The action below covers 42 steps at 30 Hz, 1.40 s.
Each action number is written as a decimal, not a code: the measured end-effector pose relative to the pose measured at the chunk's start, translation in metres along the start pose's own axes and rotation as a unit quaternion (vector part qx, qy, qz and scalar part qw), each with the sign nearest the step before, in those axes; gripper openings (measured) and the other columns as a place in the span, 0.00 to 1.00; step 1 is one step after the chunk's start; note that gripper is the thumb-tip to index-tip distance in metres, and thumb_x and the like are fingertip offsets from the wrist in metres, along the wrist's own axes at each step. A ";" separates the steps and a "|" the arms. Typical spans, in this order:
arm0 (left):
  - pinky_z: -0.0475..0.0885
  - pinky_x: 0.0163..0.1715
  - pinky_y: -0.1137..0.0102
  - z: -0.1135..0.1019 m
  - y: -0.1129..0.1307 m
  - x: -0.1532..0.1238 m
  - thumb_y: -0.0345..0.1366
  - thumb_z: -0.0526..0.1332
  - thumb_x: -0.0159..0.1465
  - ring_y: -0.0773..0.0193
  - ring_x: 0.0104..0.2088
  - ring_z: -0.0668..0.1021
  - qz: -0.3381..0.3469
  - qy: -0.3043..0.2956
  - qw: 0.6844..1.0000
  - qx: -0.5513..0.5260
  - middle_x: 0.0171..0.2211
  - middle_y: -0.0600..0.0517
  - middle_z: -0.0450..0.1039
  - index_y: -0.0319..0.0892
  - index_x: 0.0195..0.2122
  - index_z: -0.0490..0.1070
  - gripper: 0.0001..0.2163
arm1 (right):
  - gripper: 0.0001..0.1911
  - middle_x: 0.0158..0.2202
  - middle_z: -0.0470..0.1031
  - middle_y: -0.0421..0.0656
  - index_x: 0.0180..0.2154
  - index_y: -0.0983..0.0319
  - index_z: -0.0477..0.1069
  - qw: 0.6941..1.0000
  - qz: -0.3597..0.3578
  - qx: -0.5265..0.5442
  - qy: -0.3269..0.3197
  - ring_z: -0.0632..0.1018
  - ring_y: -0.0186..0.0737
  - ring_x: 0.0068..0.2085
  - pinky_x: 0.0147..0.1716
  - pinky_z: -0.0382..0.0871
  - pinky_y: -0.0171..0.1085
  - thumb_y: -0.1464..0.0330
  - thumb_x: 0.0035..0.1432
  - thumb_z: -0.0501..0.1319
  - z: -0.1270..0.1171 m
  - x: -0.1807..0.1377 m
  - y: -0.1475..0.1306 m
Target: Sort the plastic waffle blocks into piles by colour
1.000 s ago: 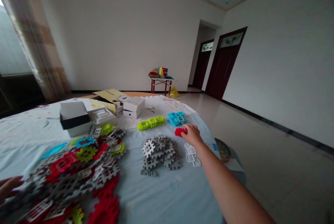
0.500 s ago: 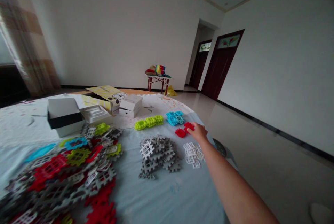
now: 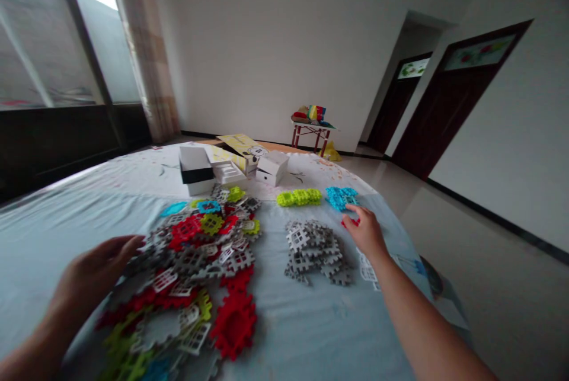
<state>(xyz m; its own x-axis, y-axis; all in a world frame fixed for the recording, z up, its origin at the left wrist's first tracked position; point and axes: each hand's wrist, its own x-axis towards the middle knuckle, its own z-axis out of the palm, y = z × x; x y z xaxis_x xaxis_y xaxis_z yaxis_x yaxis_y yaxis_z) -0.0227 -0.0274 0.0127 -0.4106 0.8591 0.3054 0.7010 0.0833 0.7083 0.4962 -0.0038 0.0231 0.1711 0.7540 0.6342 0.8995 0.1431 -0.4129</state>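
My left hand (image 3: 95, 268) is at the left edge of a mixed pile of notched plastic building pieces (image 3: 191, 259), its fingers stretched out and touching or just over the grey ones. The pile holds grey, red, white, yellow-green and blue pieces. On the right, my right hand (image 3: 367, 231) is over a few red pieces (image 3: 350, 223), thumb and forefinger apart. The hand partly hides them. Just beyond it lies a cluster of blue pieces (image 3: 341, 198). White window-shaped pieces (image 3: 367, 267) lie under the right forearm, partly covered.
A heap of grey pieces (image 3: 315, 250) lies mid-table, with a row of yellow-green pieces (image 3: 299, 197) behind it. Farther back are an open black-and-white box (image 3: 196, 172), a small white box (image 3: 272, 169) and a yellow printed box (image 3: 242, 150). The tablecloth's edge curves down at right.
The view has swung left. My left hand has come into view beside the mixed pile. The fingers of my right hand, previously on a red piece, are now apart above the red pieces.
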 end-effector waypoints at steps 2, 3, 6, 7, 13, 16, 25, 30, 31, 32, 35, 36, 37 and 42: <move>0.68 0.26 0.73 -0.006 -0.004 -0.005 0.56 0.56 0.48 0.60 0.29 0.75 -0.009 -0.029 1.000 -0.006 0.27 0.54 0.77 0.45 0.33 0.73 0.21 | 0.16 0.42 0.72 0.50 0.41 0.64 0.69 0.997 -0.023 0.078 -0.013 0.72 0.44 0.43 0.43 0.67 0.42 0.64 0.53 0.54 0.005 -0.009 -0.027; 0.67 0.26 0.73 -0.006 -0.003 -0.006 0.55 0.56 0.48 0.60 0.29 0.75 -0.013 -0.035 0.999 -0.009 0.27 0.53 0.77 0.44 0.33 0.73 0.21 | 0.16 0.41 0.72 0.50 0.41 0.64 0.69 0.993 -0.026 0.113 -0.024 0.73 0.43 0.42 0.40 0.69 0.41 0.64 0.54 0.54 0.006 -0.015 -0.041; 0.67 0.27 0.74 -0.004 0.003 -0.009 0.54 0.57 0.49 0.61 0.29 0.75 -0.009 -0.044 0.999 -0.007 0.27 0.53 0.76 0.43 0.34 0.73 0.21 | 0.14 0.39 0.72 0.49 0.40 0.64 0.70 0.978 -0.042 0.188 -0.080 0.74 0.40 0.37 0.36 0.71 0.38 0.65 0.55 0.53 0.009 -0.033 -0.086; 0.67 0.28 0.74 -0.003 0.005 -0.010 0.53 0.57 0.50 0.61 0.30 0.75 -0.003 -0.044 0.999 -0.006 0.28 0.53 0.76 0.43 0.34 0.73 0.20 | 0.13 0.39 0.72 0.49 0.40 0.63 0.70 0.972 -0.057 0.204 -0.105 0.74 0.40 0.36 0.36 0.71 0.38 0.65 0.55 0.53 0.009 -0.040 -0.100; 0.68 0.33 0.73 -0.002 0.008 -0.015 0.52 0.57 0.52 0.61 0.33 0.75 0.016 -0.041 0.999 -0.021 0.32 0.51 0.76 0.41 0.37 0.73 0.21 | 0.11 0.40 0.72 0.45 0.41 0.61 0.70 0.910 -0.192 0.250 -0.268 0.73 0.37 0.42 0.45 0.66 0.37 0.66 0.56 0.57 0.006 -0.080 -0.167; 0.69 0.32 0.73 0.000 0.008 -0.016 0.52 0.55 0.52 0.61 0.33 0.76 0.009 -0.029 0.999 -0.036 0.32 0.50 0.76 0.41 0.36 0.73 0.21 | 0.21 0.46 0.70 0.46 0.46 0.60 0.69 0.875 -0.246 0.249 -0.334 0.69 0.39 0.48 0.50 0.61 0.39 0.58 0.51 0.61 0.007 -0.097 -0.182; 0.70 0.37 0.70 0.007 0.017 -0.021 0.52 0.56 0.50 0.58 0.35 0.76 0.009 -0.025 0.998 -0.061 0.33 0.48 0.77 0.41 0.36 0.74 0.22 | 0.34 0.52 0.65 0.49 0.54 0.59 0.61 0.880 -0.299 0.162 -0.333 0.63 0.46 0.54 0.53 0.56 0.47 0.50 0.49 0.59 0.030 -0.110 -0.179; 0.70 0.37 0.70 0.009 0.018 -0.021 0.53 0.55 0.50 0.58 0.34 0.76 0.014 -0.023 0.998 -0.054 0.33 0.47 0.76 0.40 0.35 0.74 0.22 | 0.29 0.54 0.62 0.53 0.55 0.62 0.60 0.927 -0.269 0.129 -0.229 0.61 0.48 0.55 0.53 0.57 0.50 0.55 0.54 0.57 0.033 -0.102 -0.174; 0.70 0.37 0.71 0.009 0.018 -0.021 0.53 0.55 0.50 0.58 0.34 0.76 0.011 -0.025 0.998 -0.060 0.33 0.47 0.76 0.40 0.35 0.74 0.22 | 0.29 0.55 0.61 0.53 0.54 0.62 0.60 0.925 -0.279 0.131 -0.223 0.60 0.48 0.56 0.53 0.56 0.50 0.55 0.55 0.57 0.030 -0.102 -0.178; 0.70 0.37 0.71 0.009 0.018 -0.021 0.53 0.55 0.50 0.59 0.34 0.76 0.007 -0.027 0.997 -0.067 0.33 0.48 0.76 0.40 0.35 0.74 0.22 | 0.28 0.55 0.60 0.53 0.54 0.62 0.60 0.919 -0.294 0.138 -0.224 0.59 0.48 0.56 0.54 0.55 0.49 0.55 0.55 0.57 0.026 -0.103 -0.183; 0.70 0.34 0.73 0.009 0.019 -0.022 0.53 0.56 0.50 0.60 0.34 0.76 -0.009 -0.031 0.995 -0.091 0.32 0.48 0.76 0.39 0.36 0.74 0.23 | 0.29 0.56 0.60 0.50 0.53 0.60 0.61 0.877 -0.369 0.168 -0.259 0.58 0.47 0.57 0.55 0.53 0.47 0.53 0.54 0.56 0.014 -0.110 -0.208; 0.69 0.33 0.73 0.009 0.020 -0.022 0.53 0.56 0.50 0.60 0.33 0.76 -0.013 -0.028 0.995 -0.098 0.32 0.48 0.76 0.39 0.36 0.74 0.22 | 0.29 0.56 0.60 0.49 0.53 0.59 0.61 0.858 -0.397 0.175 -0.274 0.58 0.46 0.57 0.55 0.52 0.47 0.51 0.53 0.55 0.011 -0.114 -0.218; 0.69 0.32 0.74 0.008 0.021 -0.023 0.53 0.56 0.50 0.60 0.32 0.76 -0.016 -0.024 0.994 -0.103 0.32 0.49 0.76 0.39 0.36 0.74 0.22 | 0.30 0.57 0.59 0.48 0.53 0.59 0.60 0.840 -0.425 0.178 -0.288 0.58 0.46 0.57 0.56 0.51 0.47 0.50 0.53 0.55 0.009 -0.118 -0.228; 0.68 0.30 0.74 0.006 0.026 -0.025 0.52 0.55 0.51 0.61 0.31 0.75 -0.026 -0.009 0.993 -0.113 0.30 0.49 0.76 0.38 0.34 0.74 0.22 | 0.34 0.60 0.55 0.49 0.56 0.59 0.57 0.793 -0.475 0.151 -0.350 0.53 0.47 0.60 0.58 0.45 0.50 0.47 0.53 0.51 0.015 -0.132 -0.251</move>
<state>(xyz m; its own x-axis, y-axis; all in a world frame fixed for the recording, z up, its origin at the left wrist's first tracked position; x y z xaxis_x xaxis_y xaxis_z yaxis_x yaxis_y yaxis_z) 0.0091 -0.0436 0.0197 -0.4308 0.8660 0.2539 0.5285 0.0141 0.8488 0.2417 -0.1296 0.0331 -0.8869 0.3695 0.2774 0.3330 0.9274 -0.1707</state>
